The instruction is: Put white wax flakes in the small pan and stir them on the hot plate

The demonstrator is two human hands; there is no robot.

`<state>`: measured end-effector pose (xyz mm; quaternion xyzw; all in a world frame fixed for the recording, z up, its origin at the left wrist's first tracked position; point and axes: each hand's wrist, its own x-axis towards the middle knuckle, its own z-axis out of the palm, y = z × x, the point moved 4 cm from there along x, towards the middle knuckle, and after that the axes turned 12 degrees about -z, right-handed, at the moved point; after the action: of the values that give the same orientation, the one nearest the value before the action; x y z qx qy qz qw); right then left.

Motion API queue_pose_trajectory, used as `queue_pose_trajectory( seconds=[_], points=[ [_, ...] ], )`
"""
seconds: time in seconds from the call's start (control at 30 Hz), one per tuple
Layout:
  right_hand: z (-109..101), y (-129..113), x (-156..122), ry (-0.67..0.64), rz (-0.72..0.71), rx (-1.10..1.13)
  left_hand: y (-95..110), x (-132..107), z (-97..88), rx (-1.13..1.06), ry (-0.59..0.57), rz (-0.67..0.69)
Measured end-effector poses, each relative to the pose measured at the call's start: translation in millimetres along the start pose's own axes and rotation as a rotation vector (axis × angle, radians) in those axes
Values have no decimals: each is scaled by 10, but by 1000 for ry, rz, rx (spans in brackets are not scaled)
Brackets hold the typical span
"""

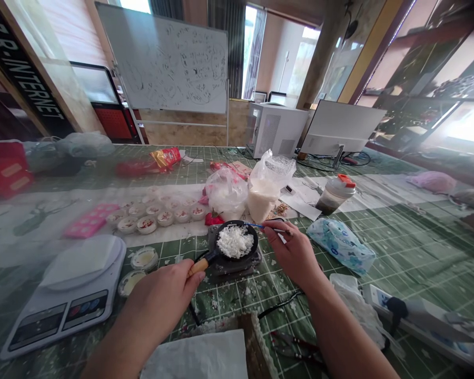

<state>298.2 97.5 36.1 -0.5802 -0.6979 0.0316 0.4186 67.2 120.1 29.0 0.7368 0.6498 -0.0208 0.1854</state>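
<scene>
Left hand [164, 292] wrapped around wooden handle [198, 267] of black frying pan [255, 241], white flakes [235, 242] inside, on hot plate [237, 270] mid tabletop [411, 247]; right hand [290, 250] pinches thin blue stick [255, 225] at pan's rim. 2 plastic bags [227, 189] crowd pan's far side. Kitchen scale [65, 318] toward near-left corner, power strip [422, 318] toward near-right; computer case [278, 129], monitor [339, 129] along far edge.

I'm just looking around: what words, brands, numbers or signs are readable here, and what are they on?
"R-INTERNIET", as near as I can read it: dark sign, upper left; the characters before it are unclear.
Whiteboard: handwriting, too small to read.
Red-and-gold packet: printing, too blurred to read.
White scale: panel markings, too blurred to read.
Blue-and-white pack: lettering, too blurred to read.
</scene>
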Motion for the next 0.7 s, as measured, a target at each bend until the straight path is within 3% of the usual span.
queue_pose_trajectory(
  seconds=[0.13, 0.3, 0.37, 0.57, 0.7],
  points=[
    [112, -13, 19, -83, -45, 35, 2, -3, 7, 3, 0, -3],
    [155, -56, 18, -11, -69, 15, 3, -6, 19, 33, -7, 1],
    [181, -87, 13, -43, -107, 9, 0, 0, 26, 41, -16, -8],
    [98, -310, -61, -62, -212, 58, 20, -5, 19, 69, -37, 0],
    [135, -406, -105, -152, -251, 76, 34, 5, 12, 76, -48, -14]
  ],
)
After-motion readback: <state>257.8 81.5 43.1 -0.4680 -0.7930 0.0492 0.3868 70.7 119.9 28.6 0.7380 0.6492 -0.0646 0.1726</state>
